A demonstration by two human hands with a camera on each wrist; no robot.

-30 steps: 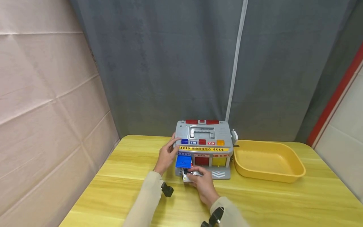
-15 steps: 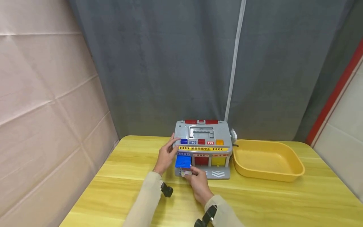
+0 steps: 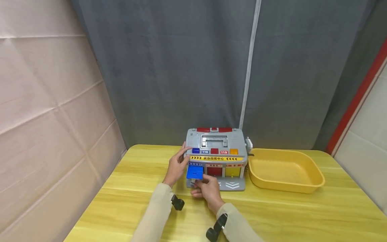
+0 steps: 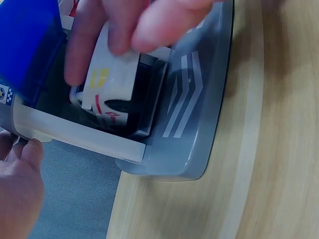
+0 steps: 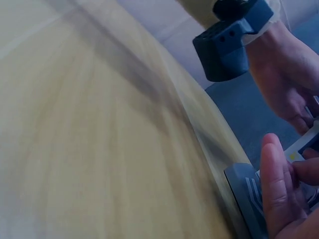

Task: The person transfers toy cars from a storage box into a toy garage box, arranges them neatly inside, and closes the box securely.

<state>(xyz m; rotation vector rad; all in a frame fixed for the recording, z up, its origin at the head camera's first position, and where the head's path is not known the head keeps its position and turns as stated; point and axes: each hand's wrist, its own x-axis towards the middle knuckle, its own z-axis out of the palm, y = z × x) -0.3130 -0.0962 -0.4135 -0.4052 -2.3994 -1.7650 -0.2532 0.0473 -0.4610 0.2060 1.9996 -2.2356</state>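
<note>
A grey toy emergency station (image 3: 211, 141) stands on the table, its blue garage door (image 3: 195, 172) raised at the left bay. My left hand (image 3: 176, 168) grips the station's left side, thumb near the front edge; in the left wrist view its fingers curl at that wall. A white toy car (image 4: 112, 79) with yellow and red marks sits tilted, partly inside the blue-door bay. My right hand (image 3: 210, 191) pinches the toy car's outer end with its fingertips, while other fingers extend below. From the head view the door and fingers hide most of the car.
A yellow basin (image 3: 285, 171) stands right of the station on the wooden table (image 3: 121, 201). Red (image 3: 214, 171) and yellow (image 3: 233, 172) garage doors are down. A grey curtain (image 3: 169, 74) hangs behind the table, with a pale cloth wall (image 3: 57, 134) at left.
My right hand has moved left and inward, and the toy car has gone from in front of the bay to partly inside. My left hand stays on the station's side.
</note>
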